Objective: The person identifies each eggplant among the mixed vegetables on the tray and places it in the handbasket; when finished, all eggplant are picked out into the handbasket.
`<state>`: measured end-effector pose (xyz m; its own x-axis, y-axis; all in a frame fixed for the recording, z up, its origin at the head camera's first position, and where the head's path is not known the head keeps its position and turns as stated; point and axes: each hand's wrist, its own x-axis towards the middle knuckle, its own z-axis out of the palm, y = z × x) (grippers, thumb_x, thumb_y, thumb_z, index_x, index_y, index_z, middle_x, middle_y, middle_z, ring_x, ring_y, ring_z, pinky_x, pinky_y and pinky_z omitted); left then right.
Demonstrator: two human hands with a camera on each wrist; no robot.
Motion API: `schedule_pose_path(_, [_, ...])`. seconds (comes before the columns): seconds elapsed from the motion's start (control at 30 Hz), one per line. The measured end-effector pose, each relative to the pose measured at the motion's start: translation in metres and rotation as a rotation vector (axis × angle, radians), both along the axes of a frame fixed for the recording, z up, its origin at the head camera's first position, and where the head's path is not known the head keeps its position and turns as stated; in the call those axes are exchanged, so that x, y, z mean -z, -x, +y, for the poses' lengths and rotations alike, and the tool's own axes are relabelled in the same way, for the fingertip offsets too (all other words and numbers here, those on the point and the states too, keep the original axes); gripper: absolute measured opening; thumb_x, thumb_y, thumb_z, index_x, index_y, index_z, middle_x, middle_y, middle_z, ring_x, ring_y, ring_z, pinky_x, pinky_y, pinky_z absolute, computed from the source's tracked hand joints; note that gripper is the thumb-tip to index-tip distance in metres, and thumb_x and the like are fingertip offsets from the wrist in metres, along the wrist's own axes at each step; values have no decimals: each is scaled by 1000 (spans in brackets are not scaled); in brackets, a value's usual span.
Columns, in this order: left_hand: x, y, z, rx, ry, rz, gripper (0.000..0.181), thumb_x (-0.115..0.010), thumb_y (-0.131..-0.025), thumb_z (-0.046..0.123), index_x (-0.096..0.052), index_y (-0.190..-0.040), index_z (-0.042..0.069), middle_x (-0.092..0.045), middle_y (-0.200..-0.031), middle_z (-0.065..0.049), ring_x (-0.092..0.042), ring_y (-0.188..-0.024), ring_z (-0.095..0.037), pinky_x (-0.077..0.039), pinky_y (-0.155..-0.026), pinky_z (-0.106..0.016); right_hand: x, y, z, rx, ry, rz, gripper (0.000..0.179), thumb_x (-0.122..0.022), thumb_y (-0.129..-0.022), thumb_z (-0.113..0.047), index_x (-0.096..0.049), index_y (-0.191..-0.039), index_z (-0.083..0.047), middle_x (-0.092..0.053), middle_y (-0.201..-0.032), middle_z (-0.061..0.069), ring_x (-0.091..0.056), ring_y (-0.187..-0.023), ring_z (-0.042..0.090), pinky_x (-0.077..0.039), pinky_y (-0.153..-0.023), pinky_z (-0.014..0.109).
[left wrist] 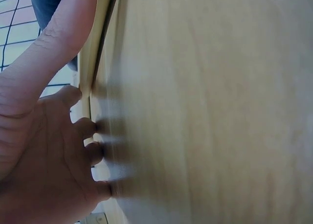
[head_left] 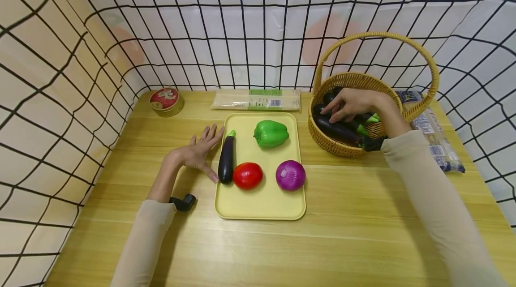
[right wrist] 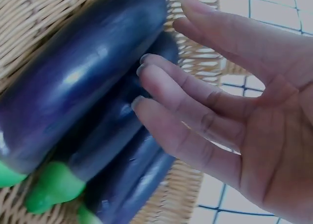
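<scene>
My right hand [head_left: 350, 102] reaches into the wicker basket [head_left: 336, 146], over several dark eggplants [right wrist: 83, 72] with green stems. In the right wrist view its fingers [right wrist: 171, 121] are spread apart with nothing between them, fingertips close over the eggplants. My left hand [head_left: 199, 152] spreads its fingers at the left edge of the yellow tray [head_left: 262, 208], fingertips down by the wooden table. Along that edge of the tray lies one eggplant [head_left: 227, 159]. Beside it sit a red tomato [head_left: 247, 176], a green bell pepper [head_left: 271, 134] and a purple onion [head_left: 290, 175].
A round red tin [head_left: 166, 101] stands at the back left. Behind the tray lies a pack of noodles [head_left: 256, 100]. A blue and clear bag [head_left: 435, 139] is right of the basket, whose tall handle [head_left: 379, 35] arches up. Black wire grid [head_left: 264, 23] encloses the table.
</scene>
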<state>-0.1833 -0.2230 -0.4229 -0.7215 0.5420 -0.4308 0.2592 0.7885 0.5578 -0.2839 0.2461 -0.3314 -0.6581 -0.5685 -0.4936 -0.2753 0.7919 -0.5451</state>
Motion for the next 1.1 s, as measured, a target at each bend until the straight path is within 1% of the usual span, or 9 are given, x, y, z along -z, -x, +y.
schedule_pose_path(0.13, [0, 0, 0, 6, 2, 3, 154, -97, -66, 43, 17, -164, 13, 32, -166, -25, 31, -154, -45, 18, -119, -74, -17, -8, -16, -60, 5, 110, 48, -69, -101, -23, -61, -143, -2, -74, -120, 17, -67, -93, 20, -57, -79, 32])
schedule_pose_path(0.27, [0, 1, 0, 5, 1, 9, 154, -97, -66, 43, 17, -165, 13, 32, -166, -24, 31, -154, -44, 18, -119, -74, -33, -19, -40, -104, 62, 217, 43, -68, -101, -20, -64, -141, -6, -77, -112, 9, -70, -101, 19, -56, -86, 32])
schedule_pose_path(0.37, [0, 1, 0, 8, 0, 6, 154, -97, -66, 43, 17, -164, 12, 32, -166, -25, 32, -154, -45, 18, -119, -74, -41, -26, -63, -155, 114, 234, 42, -69, -101, -21, -65, -141, -11, -77, -114, 8, -70, -107, 21, -57, -93, 38])
schedule_pose_path(0.47, [0, 1, 1, 13, 5, -1, 154, -97, -66, 45, 18, -164, 13, 33, -166, -24, 32, -154, -44, 18, -119, -74, -42, -33, -91, -226, 180, 205, 44, -71, -99, -24, -64, -142, -15, -72, -128, 7, -66, -118, 24, -54, -106, 47])
schedule_pose_path(0.6, [0, 1, 2, 18, 7, 1, 155, -96, -65, 47, 18, -164, 13, 32, -166, -24, 32, -154, -44, 17, -119, -74, -33, -41, -134, -338, 250, 190, 52, -73, -98, -29, -60, -147, -21, -60, -149, 5, -54, -139, 27, -41, -120, 53])
schedule_pose_path(0.7, [-1, 1, 1, 15, 6, -2, 154, -96, -66, 47, 17, -165, 14, 32, -166, -24, 32, -154, -44, 17, -119, -74, -19, -44, -166, -431, 280, 170, 57, -74, -97, -29, -56, -151, -23, -54, -157, 4, -43, -150, 27, -33, -125, 53])
schedule_pose_path(0.83, [-1, 0, -1, 7, 16, -15, 152, -95, -67, 48, 16, -165, 16, 33, -167, -22, 33, -154, -43, 18, -119, -74, 4, -47, -203, -534, 321, 99, 57, -76, -96, -22, -57, -150, -20, -54, -156, 3, -41, -152, 26, -31, -127, 48])
schedule_pose_path(0.93, [-1, 0, -1, 2, 20, -19, 151, -96, -68, 47, 15, -165, 15, 33, -167, -22, 33, -154, -42, 18, -119, -74, 19, -47, -223, -573, 327, 48, 55, -78, -93, -14, -62, -145, -15, -59, -152, 2, -43, -150, 24, -31, -128, 44])
schedule_pose_path(1.1, [0, 0, -1, -7, 15, -24, 152, -96, -68, 45, 16, -165, 13, 33, -167, -22, 33, -154, -42, 18, -120, -73, 33, -47, -242, -624, 309, 15, 51, -81, -88, -6, -68, -137, -8, -66, -144, 6, -50, -145, 23, -34, -127, 39])
